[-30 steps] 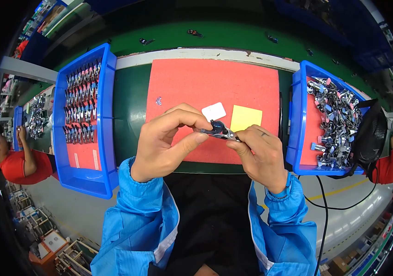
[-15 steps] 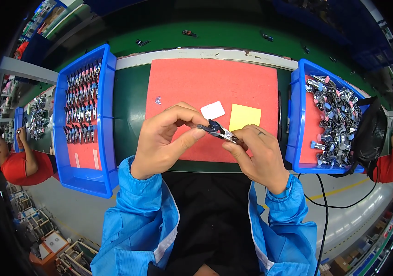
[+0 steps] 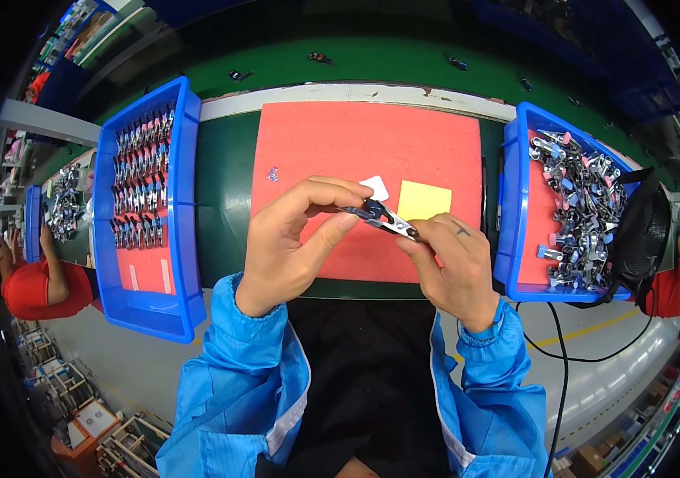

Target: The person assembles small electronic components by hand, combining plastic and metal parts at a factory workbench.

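Observation:
Between my two hands, above the red mat, is a small black and silver metal clip-like piece, slightly tilted. Its dark end is pinched by the thumb and forefinger of my left hand. My right hand grips the other end in the same way. Part of the piece is hidden by fingertips. Just beyond it lie a white card, partly covered by my left fingers, and a yellow paper square. Some tiny clear bits rest on the mat to the left.
At left, a blue bin holds similar pieces in neat rows. The blue bin at right has a loose heap of them, with a black bag beside it. Spaced pieces lie on a green conveyor belt. People in red sit at both sides.
My left hand has shifted slightly right and now covers more of the white card. The held piece has moved a little to the right. Pieces on the belt have drifted left.

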`<action>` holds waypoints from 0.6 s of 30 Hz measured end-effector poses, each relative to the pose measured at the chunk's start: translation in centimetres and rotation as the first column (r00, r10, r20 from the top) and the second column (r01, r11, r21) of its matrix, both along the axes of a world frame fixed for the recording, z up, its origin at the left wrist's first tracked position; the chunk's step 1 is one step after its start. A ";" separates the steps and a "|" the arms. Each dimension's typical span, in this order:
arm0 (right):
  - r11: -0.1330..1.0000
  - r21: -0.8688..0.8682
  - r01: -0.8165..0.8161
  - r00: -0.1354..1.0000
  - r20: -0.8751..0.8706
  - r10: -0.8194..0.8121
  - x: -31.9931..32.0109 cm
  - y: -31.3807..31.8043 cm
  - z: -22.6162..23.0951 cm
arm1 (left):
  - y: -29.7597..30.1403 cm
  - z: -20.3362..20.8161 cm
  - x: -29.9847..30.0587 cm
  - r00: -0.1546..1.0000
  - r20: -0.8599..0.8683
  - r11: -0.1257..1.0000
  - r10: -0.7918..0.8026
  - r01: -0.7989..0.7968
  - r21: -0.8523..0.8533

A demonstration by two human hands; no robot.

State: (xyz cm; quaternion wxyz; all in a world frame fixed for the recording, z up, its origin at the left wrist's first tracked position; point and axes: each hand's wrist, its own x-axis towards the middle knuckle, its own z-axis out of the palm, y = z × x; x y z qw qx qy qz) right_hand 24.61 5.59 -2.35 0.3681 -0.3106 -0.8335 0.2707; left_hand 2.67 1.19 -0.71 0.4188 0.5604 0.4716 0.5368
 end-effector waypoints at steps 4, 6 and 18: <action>0.999 0.027 0.021 0.999 0.025 -0.021 -0.1 0.1 0.1 | 0.3 0.0 -0.2 0.997 -0.073 0.999 -0.004 0.008 0.052; 0.999 0.050 0.012 1.000 0.023 -0.013 -0.1 0.2 -0.1 | 0.4 0.0 -0.5 0.989 -0.147 0.997 -0.034 0.045 0.070; 0.999 0.031 0.019 0.998 0.063 -0.021 -0.3 0.0 -0.1 | 0.3 0.3 -0.5 0.980 -0.193 0.998 -0.053 0.060 0.033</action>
